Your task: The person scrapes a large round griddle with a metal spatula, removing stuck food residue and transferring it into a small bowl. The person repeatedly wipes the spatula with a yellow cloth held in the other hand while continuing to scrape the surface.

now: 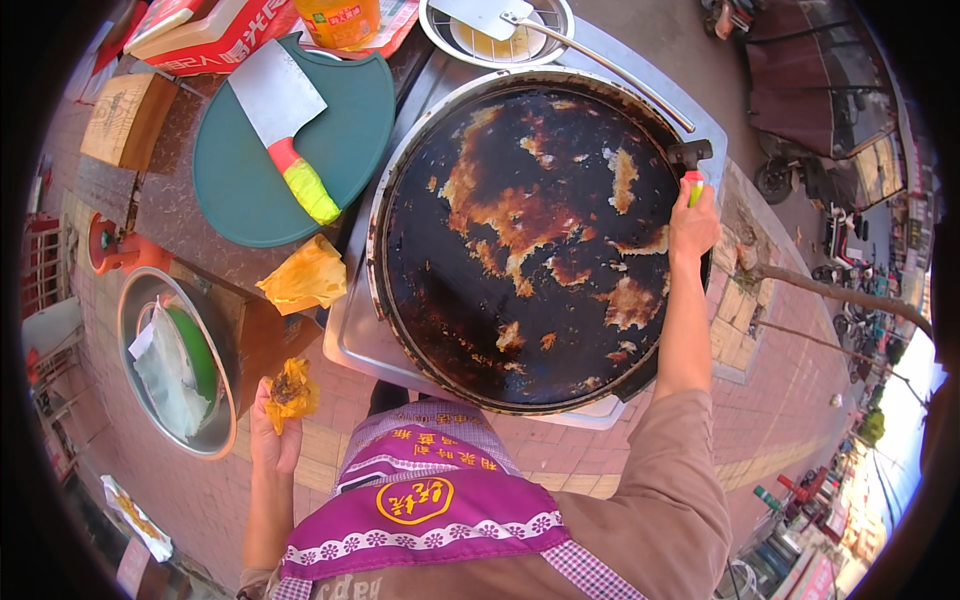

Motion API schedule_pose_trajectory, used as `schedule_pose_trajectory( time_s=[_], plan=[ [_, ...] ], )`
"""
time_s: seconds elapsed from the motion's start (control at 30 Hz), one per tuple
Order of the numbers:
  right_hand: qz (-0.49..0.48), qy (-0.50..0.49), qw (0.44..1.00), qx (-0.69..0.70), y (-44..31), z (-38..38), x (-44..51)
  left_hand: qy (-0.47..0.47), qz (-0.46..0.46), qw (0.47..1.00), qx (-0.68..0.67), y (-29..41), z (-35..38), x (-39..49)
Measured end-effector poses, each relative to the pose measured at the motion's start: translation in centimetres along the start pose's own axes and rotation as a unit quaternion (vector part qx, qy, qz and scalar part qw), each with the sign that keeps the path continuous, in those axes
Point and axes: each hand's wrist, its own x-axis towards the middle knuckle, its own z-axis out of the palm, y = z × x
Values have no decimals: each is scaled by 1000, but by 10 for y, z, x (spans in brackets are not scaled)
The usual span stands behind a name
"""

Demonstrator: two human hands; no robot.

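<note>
My right hand [694, 231] grips the red and yellow-green handle of a flat-bladed scraper [690, 153]. Its dark blade meets the right rim of a large round griddle pan [435, 270]. Rust-brown and pale patches are scattered over the pan's black surface. Low on the left, away from the pan, my left hand [276, 442] pinches a crumpled yellow wad [289, 394], paper or cloth, with a dark stain in its middle. A second folded yellow sheet [306, 275] lies at the table corner, just left of the pan.
A cleaver [277, 94] with a taped handle rests on a green cutting board [247, 195]. Behind the pan, a spatula [600, 60] lies across a metal bowl [428, 34]. A steel basin [225, 375] stands lower left. A wooden box [127, 120] sits at the table's left.
</note>
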Motion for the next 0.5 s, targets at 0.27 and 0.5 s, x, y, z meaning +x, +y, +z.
schedule_pose_trajectory(
  time_s=[0.27, 0.5],
  plan=[
    [-4, -3, 1000, -5, -6, -3, 4, 1, -9, 1000, -3, 1, 1, 4],
    [-9, -5, 1000, 4, -10, -3, 7, -4, -15, 1000, -3, 4, 1, 5]
  ],
)
